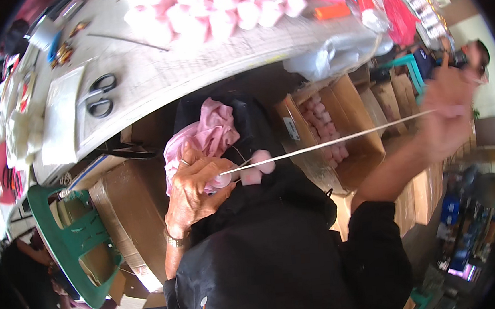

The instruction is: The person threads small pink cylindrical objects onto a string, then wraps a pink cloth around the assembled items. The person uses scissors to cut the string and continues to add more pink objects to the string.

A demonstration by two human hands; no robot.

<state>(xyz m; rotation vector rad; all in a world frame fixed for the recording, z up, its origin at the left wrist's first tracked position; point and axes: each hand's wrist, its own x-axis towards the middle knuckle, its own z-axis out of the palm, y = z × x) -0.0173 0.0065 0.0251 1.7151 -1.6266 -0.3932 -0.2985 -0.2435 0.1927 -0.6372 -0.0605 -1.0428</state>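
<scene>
On my lap, my left hand (195,184) is closed around a small pale pink piece (220,181) that looks like foam. More pink pieces (259,164) hang beside its fingertips, against my black clothing. A white cord (327,143) runs taut from those fingers to my right hand (453,103). That hand is raised far out to the right and blurred, with the cord's end in its grip. A crumpled pink cloth (214,125) lies under and behind my left hand. A ring and a bracelet show on the left hand and wrist.
Ahead, a white table (195,66) carries a heap of pink pieces (220,10) and black-handled scissors (101,96). An open cardboard box (366,123) at right holds more pink pieces. Left stand a green plastic chair (73,247) and a carton (128,214). Other people appear at both edges.
</scene>
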